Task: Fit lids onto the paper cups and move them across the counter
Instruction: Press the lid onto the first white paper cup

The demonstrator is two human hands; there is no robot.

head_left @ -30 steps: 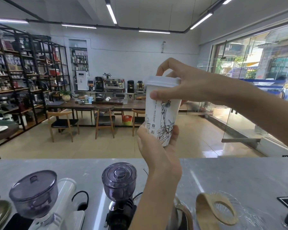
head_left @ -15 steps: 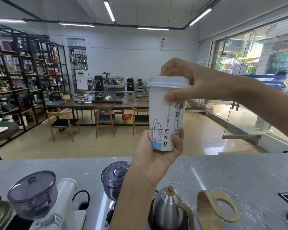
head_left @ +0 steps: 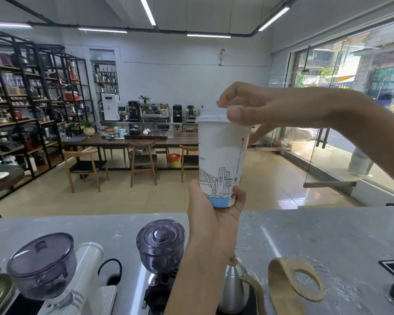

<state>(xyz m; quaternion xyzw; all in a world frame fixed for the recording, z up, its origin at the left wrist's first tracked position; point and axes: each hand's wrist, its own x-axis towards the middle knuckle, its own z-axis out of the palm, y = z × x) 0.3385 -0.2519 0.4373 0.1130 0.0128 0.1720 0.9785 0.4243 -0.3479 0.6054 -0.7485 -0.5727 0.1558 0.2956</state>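
Note:
A tall white paper cup (head_left: 221,155) with a line drawing of a bridge and a blue band at its foot is held upright in the air above the grey counter (head_left: 316,235). My left hand (head_left: 212,214) grips it from below, around its base. A white lid (head_left: 210,115) sits on the cup's rim. My right hand (head_left: 255,110) comes in from the right and curls over the lid, thumb pressed against the lid's near edge and fingers on its top and far side.
Two coffee grinders with smoky hoppers (head_left: 43,267) (head_left: 160,244) stand at the counter's near left. A steel gooseneck kettle (head_left: 234,283) and a glass dripper with a wooden collar (head_left: 296,283) stand near centre right. Beyond the counter are café tables, chairs and shelves.
The cup has turned in my left hand, so the bridge drawing now faces me. My right thumb has slid along the lid's edge while the fingers stay on top.

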